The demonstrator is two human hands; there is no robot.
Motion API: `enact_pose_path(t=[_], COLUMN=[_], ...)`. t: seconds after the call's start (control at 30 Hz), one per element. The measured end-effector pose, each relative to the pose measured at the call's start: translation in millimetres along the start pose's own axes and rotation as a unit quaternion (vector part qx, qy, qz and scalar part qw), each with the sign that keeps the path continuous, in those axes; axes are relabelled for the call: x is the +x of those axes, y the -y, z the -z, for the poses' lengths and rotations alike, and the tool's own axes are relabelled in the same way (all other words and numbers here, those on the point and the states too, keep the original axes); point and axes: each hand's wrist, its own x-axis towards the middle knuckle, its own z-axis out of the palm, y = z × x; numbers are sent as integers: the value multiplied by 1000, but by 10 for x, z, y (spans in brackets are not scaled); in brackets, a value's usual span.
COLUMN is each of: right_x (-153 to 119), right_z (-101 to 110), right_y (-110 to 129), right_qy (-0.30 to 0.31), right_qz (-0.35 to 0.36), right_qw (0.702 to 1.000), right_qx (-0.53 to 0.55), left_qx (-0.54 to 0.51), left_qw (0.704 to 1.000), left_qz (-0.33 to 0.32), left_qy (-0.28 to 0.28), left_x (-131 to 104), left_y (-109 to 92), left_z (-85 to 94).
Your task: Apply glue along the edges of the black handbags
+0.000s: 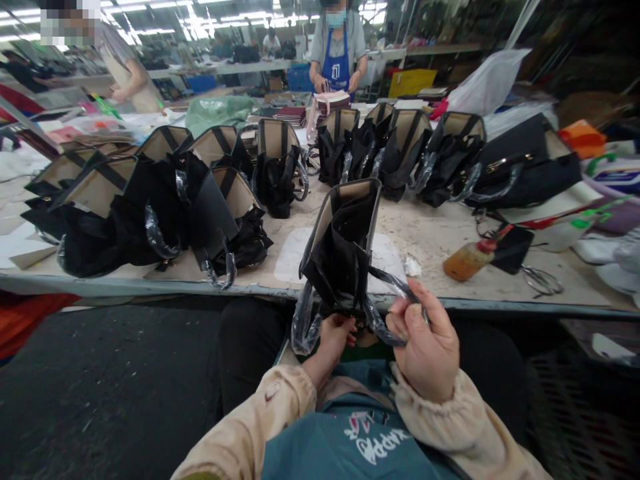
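Observation:
In front of me a black handbag (343,250) stands at the table's near edge, its black lining bunched in the mouth and its beige inner side partly showing. Two plastic-wrapped handles hang toward me. My right hand (425,340) is closed around the right-hand handle (387,283), thumb and fingers pinching it. Beneath the bag's near edge, my left hand (337,333) has its fingers pressed together at the bag's rim. What lies between those fingers is too small to make out. The left-hand handle (304,327) hangs loose beside that hand.
Several similar black handbags (277,167) line the table (425,233) to the left and behind. At right lie a bottle of amber liquid (467,260), scissors (543,281) and a green-topped bottle (567,230). A co-worker in a blue apron (336,67) stands across the table.

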Motion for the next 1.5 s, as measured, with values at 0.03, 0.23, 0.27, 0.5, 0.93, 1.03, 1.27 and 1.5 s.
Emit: enact_pose_path(t=[0.03,0.23,0.27,0.5,0.93,1.03,1.27,1.5], right_x=[0,-38,-43,44,1201,1400,1585,992], right_z=[14,195,239,503,-392,-524,-633,-531], right_y=[0,-57,-68,168,755,611,656,775], right_qy=[-3,-17,-13,107,308,292,447,640], right_qz=[0,-4,-5,114,192,191,125,143], right_qw=[1000,1000,999,881,642,560,429,402], right_qx=[-5,-16,-35,-446,-675,-752,-775,-639], left_qx=[-2,-29,-46,-216,-231,-219,-275,-292], left_qw=[1000,998,995,961,933,933,909,903], left_qz=[11,-10,-7,26,108,119,121,67], left_qy=[7,62,83,169,254,259,289,309], left_x=[30,-2,-22,-54,-49,-45,39,28], left_y=[33,-80,-116,-315,-423,-415,-356,-356], left_z=[5,78,95,122,139,187,208,145])
